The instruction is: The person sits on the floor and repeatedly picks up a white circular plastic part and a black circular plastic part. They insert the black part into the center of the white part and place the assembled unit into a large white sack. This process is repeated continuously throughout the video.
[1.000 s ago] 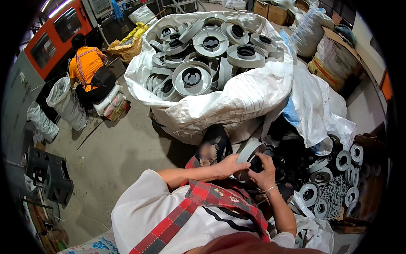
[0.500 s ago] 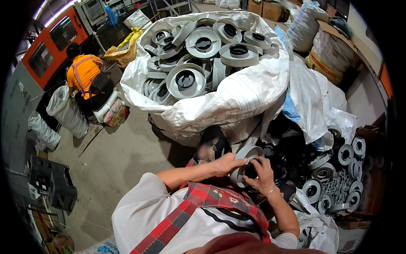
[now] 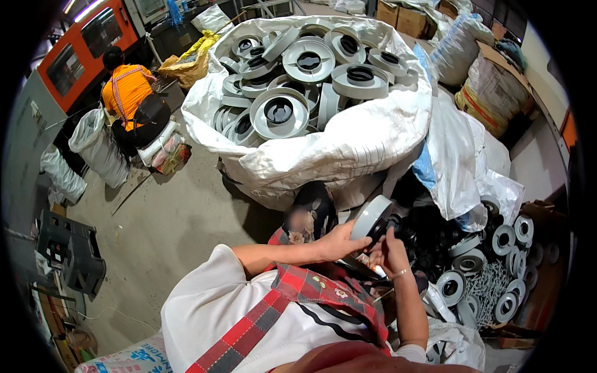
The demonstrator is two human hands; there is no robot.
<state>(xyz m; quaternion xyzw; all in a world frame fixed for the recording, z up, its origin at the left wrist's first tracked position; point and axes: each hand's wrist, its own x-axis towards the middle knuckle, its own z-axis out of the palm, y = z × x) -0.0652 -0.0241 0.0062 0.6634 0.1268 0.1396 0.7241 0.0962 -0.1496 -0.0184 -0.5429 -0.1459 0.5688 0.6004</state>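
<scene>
Over my lap, my left hand grips a grey round plastic part by its rim, thumb along the lower edge. The part is tilted on edge, its wide rim up and its black centre facing right. My right hand is at that black side with curled fingers, one fingertip against or just beside the black centre. Whatever those fingers hold is hidden. Loose black round pieces lie heaped just beyond my right hand.
A large white woven sack of similar grey parts stands ahead. At right, grey rings lie around a pile of metal screws. A person in orange crouches at far left near an orange machine. A dark plastic stool stands left.
The grey part has been turned from showing its open face to lying on edge, black centre to the right. My right hand has moved from inside it to its right side.
</scene>
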